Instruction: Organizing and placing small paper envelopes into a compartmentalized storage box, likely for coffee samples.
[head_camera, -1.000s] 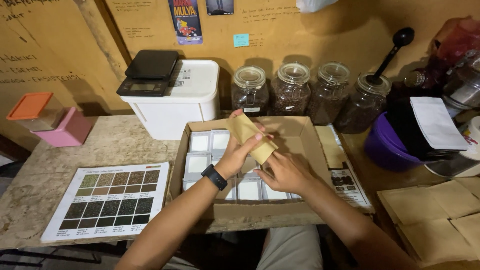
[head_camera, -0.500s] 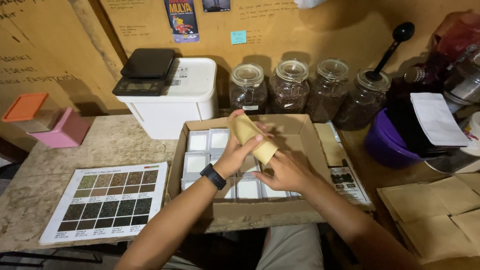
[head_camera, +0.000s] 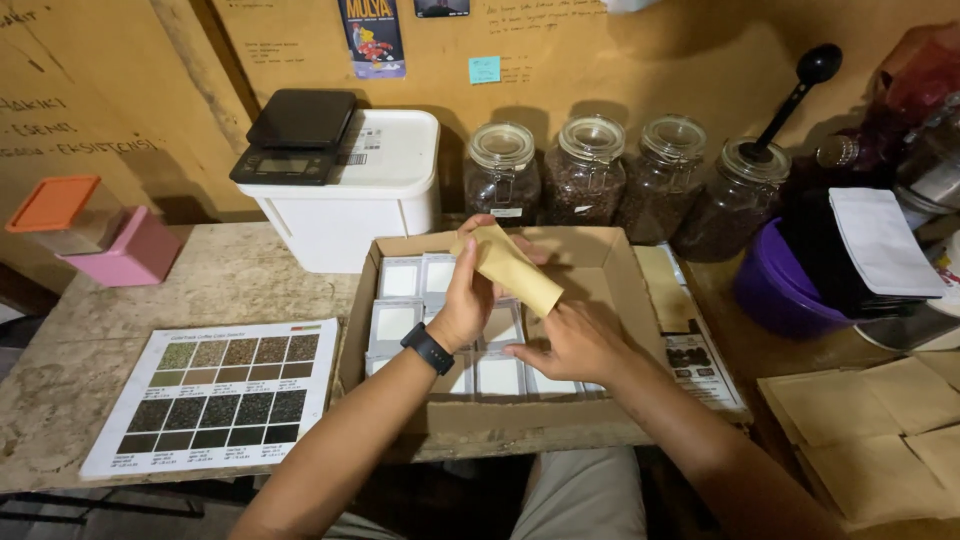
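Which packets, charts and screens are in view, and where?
Brown paper pouch: flat, held in left hand over the cardboard box.
Colour chart: white sheet, dark squares, table left.
Scale: black, small screen, on white tub.
Poster: colourful, on wall.

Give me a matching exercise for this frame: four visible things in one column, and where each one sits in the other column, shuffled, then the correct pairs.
Things
1. small tan kraft paper pouch
2. flat black digital scale
3. printed colour chart sheet with dark square swatches
4. black long-handled scoop

Places
A. flat on the table, left of the open cardboard box
B. standing in the rightmost glass jar
C. held in the left hand above the box
D. on the lid of the white plastic tub

Pairs: 1-C, 2-D, 3-A, 4-B
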